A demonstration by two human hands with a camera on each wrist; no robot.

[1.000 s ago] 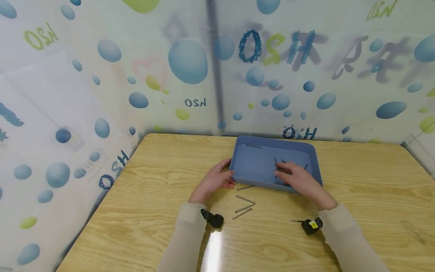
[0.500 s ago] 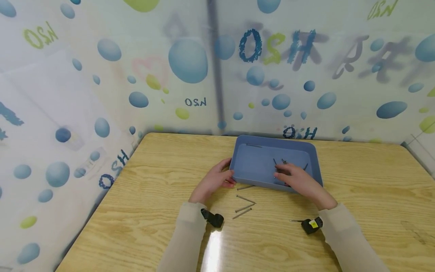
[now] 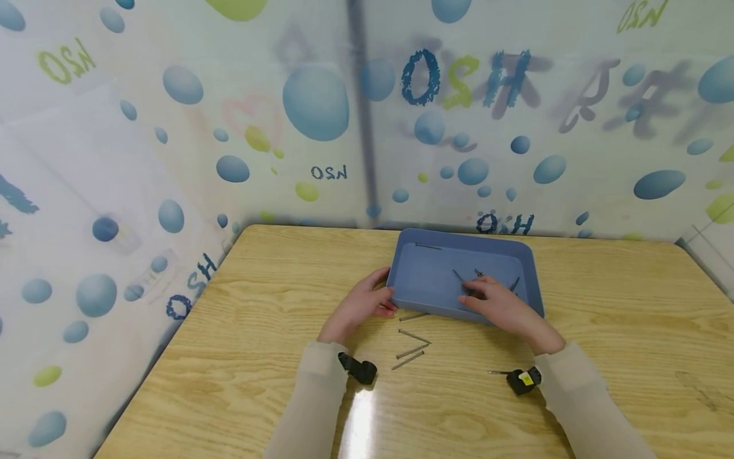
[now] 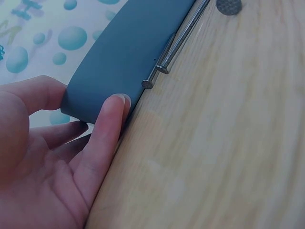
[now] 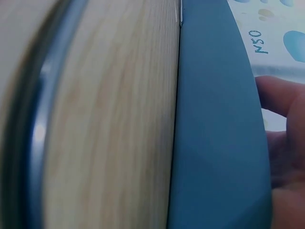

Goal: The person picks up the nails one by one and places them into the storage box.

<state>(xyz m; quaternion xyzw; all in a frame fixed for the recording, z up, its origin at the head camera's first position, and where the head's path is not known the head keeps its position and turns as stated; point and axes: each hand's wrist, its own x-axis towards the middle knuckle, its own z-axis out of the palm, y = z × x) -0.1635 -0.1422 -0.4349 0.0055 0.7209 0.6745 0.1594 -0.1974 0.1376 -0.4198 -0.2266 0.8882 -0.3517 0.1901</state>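
Observation:
A blue tray [image 3: 424, 274] stands near the table's back edge. My left hand [image 3: 362, 298] grips its near left corner, thumb against the front wall in the left wrist view. My right hand [image 3: 501, 305] reaches over the front wall into the tray. Its thumb and index finger pinch a dark nail [image 3: 457, 275] whose end sticks out to the upper left. Several nails lie round that hand, one nail [image 3: 515, 284] to its right; another nail [image 3: 429, 247] lies along the back wall. In the right wrist view the tray wall [image 5: 214, 119] hides most of the right hand.
In front of the tray several nails [image 3: 408, 361] lie on the wooden table [image 3: 275, 306]. One more nail [image 3: 497, 372] lies beside the right wrist camera [image 3: 522, 381]. Behind the table hangs a patterned curtain [image 3: 252, 76]. A blurred metal rod [image 5: 47, 119] crosses the right wrist view.
The right thumb and index finger have drawn together, and the nail by them has moved slightly left. Left hand and tray stay in place.

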